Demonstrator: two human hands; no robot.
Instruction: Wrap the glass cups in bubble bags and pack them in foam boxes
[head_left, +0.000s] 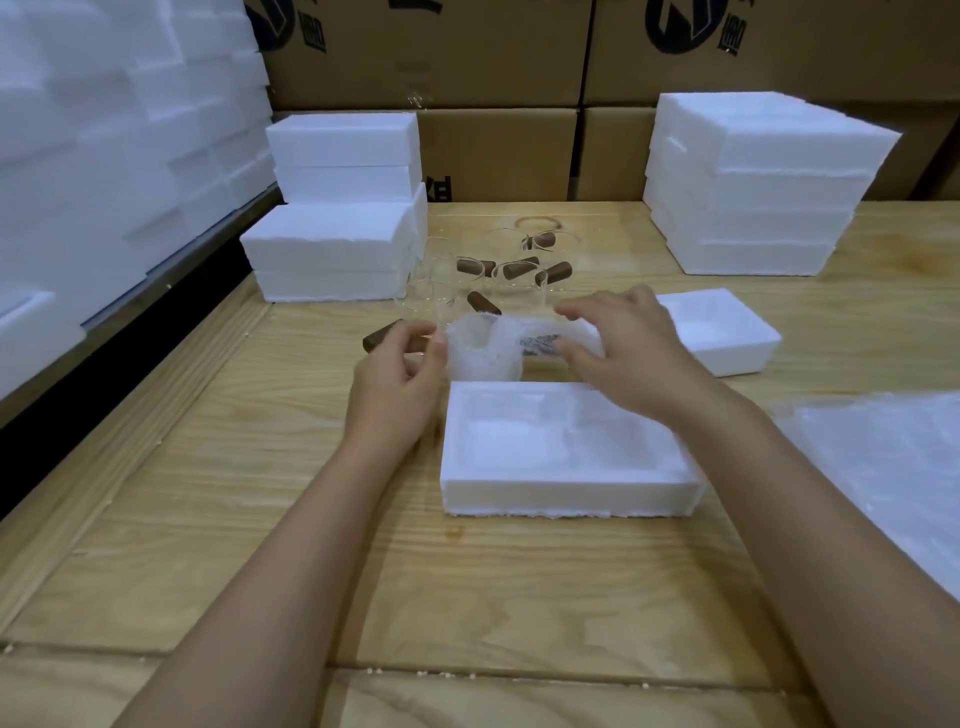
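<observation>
1. Both your forearms reach forward over the wooden table (249, 519), bare to the elbow, with the hands apart and level with each other just beyond the open foam box (566, 488).
2. Your left hand (400, 374) is turned thumb-side up with its fingers curled. The thumb and fingertips pinch the left edge of the bubble bag (493, 348), at its open mouth.
3. Your right hand (623, 348) comes in palm down. Its fingers arch over the bag's right end and the thumb sits below, so the bag is held between them. The fingertips are blurred.
4. The bubble bag lies sideways between your hands, bulged round, with a printed label facing you. It sits just past the far rim of the foam box and outside it. Whether a cup is inside cannot be told through the wrap.
5. A brown handle (382, 335) shows just behind your left hand. I cannot tell whether the hand touches it.
6. The bare glass cups (498, 270), each with a brown handle, stand grouped just beyond the bag.
7. A second foam tray (722, 332) lies to the right of your right hand.
8. A pile of flat bubble bags (883, 467) lies at the table's right edge.
9. Stacks of foam boxes stand at the far left (337, 208) and far right (753, 182), with cardboard cartons (467, 52) behind them.
</observation>
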